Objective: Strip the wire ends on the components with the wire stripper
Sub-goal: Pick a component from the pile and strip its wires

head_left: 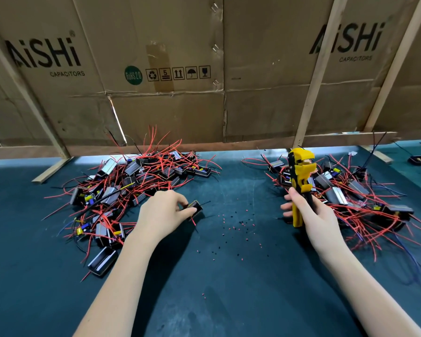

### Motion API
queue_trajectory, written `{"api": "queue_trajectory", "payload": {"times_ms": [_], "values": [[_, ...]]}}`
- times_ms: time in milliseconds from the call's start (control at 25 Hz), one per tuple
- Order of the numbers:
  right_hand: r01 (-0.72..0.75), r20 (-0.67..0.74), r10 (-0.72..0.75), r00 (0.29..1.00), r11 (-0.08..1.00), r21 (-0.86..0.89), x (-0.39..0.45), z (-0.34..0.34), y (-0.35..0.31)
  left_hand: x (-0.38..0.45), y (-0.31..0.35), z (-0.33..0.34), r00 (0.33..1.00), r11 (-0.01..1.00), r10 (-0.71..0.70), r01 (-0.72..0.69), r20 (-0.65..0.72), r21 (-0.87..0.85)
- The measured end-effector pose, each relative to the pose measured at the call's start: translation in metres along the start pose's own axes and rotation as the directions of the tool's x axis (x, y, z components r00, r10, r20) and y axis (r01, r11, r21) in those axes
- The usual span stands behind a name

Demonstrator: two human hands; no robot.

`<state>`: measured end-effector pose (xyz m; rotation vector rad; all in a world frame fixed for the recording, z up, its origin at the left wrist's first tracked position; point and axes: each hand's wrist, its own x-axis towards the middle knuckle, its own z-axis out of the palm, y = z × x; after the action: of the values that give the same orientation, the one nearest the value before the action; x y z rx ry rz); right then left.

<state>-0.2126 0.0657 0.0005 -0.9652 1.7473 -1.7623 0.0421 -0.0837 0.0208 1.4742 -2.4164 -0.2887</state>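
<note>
My left hand [164, 210] pinches a small black box component [196, 207] just above the dark green mat, its red and black wires trailing down and to the right. My right hand [309, 212] grips the handles of a yellow and black wire stripper [300, 181], which stands upright with its jaws at the top. A large heap of components with red and black wires [136, 183] lies behind and left of my left hand. A second heap [350, 195] lies behind and right of the stripper.
Small red and black bits of stripped insulation [233, 227] are scattered on the mat [229, 276] between my hands. A cardboard wall on wooden struts [204, 93] closes off the back. One more component [417, 159] sits at the far right.
</note>
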Motion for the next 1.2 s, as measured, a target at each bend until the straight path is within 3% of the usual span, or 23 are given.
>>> {"api": "queue_trajectory", "payload": {"times_ms": [160, 400, 520, 680, 960, 1080, 1200], "values": [[-0.035, -0.009, 0.036, 0.999, 0.998, 0.048, 0.003, -0.002, 0.000, 0.001, -0.007, -0.009, 0.998, 0.999, -0.041, 0.043, 0.054, -0.023], [-0.050, -0.024, 0.051, 0.998, 0.998, 0.050, 0.006, -0.003, 0.003, 0.003, -0.007, -0.007, 0.978, 0.971, 0.200, -0.190, 0.057, -0.148], [-0.034, -0.011, 0.034, 0.999, 0.999, 0.040, 0.005, -0.003, 0.002, 0.003, -0.004, 0.003, 0.982, 0.974, 0.177, -0.164, 0.072, -0.153], [-0.022, -0.004, 0.022, 1.000, 0.999, 0.027, 0.003, -0.002, 0.001, 0.004, 0.002, 0.010, 0.997, 0.948, 0.077, -0.081, -0.026, -0.307], [-0.022, 0.041, 0.026, 0.999, 0.995, -0.092, 0.003, -0.004, 0.007, 0.002, 0.008, 0.014, 0.999, 0.923, 0.045, -0.044, -0.006, -0.381], [0.016, 0.104, 0.010, 0.995, 0.970, -0.244, -0.001, -0.003, 0.009, 0.001, 0.011, 0.008, 0.998, 0.787, 0.033, 0.005, 0.050, -0.616], [0.152, 0.079, -0.130, 0.988, 0.864, -0.481, -0.009, 0.009, 0.010, -0.003, 0.019, 0.003, 0.989, 0.627, 0.121, -0.009, 0.085, -0.779]]}}
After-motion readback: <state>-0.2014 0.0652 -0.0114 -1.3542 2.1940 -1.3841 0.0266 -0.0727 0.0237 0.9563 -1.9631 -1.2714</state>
